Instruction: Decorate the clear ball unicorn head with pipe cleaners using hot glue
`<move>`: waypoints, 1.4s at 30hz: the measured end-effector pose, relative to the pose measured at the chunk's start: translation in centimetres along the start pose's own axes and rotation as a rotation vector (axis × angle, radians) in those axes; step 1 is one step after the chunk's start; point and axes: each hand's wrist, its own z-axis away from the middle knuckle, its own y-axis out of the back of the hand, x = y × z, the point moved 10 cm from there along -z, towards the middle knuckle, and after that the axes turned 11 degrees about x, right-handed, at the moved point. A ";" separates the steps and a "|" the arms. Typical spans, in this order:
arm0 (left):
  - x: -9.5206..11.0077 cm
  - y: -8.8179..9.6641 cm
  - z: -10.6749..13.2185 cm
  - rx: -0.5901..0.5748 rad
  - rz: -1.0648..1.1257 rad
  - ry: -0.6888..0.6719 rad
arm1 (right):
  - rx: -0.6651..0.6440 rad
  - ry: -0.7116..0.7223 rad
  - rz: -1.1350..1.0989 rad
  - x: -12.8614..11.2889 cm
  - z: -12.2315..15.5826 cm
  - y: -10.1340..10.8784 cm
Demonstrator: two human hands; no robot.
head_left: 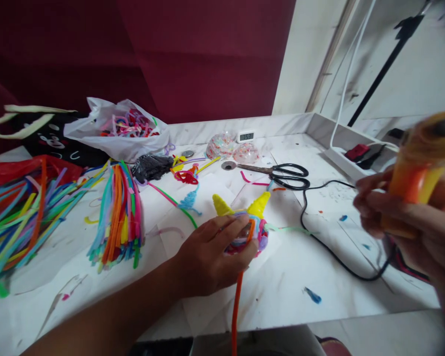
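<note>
My left hand (217,254) is wrapped over a round, multicoloured pipe-cleaner figure (262,232) on the white table. Two yellow pointed horns (259,205) stick up from its far side. From under my fingers an orange pipe cleaner (237,306) runs down past the table's front edge. Part of the figure is hidden by the hand. At the right, my right hand (419,212) is closed around a yellow-orange hot glue gun (411,183), raised above the table and blurred. A black cord (333,257) leads toward that hand.
Bundled pipe cleaners (118,217) and a loose heap (18,217) lie left. Behind are a white bag (107,141) of scraps, black-handled scissors (270,170), clear domes (222,146) and a small digital clock (245,136). A blue pipe-cleaner piece (188,200) lies beyond my left hand.
</note>
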 end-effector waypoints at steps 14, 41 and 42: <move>-0.2 -0.1 0.0 -0.045 0.034 0.015 | -0.352 -0.442 -0.484 3.5 6.9 -11.5; 0.0 0.3 -0.5 0.016 0.005 -0.004 | -0.003 -0.027 0.048 0.0 -7.3 -5.3; 0.1 0.3 -0.6 0.027 0.005 -0.015 | -0.005 -0.006 0.079 0.1 -6.9 -4.9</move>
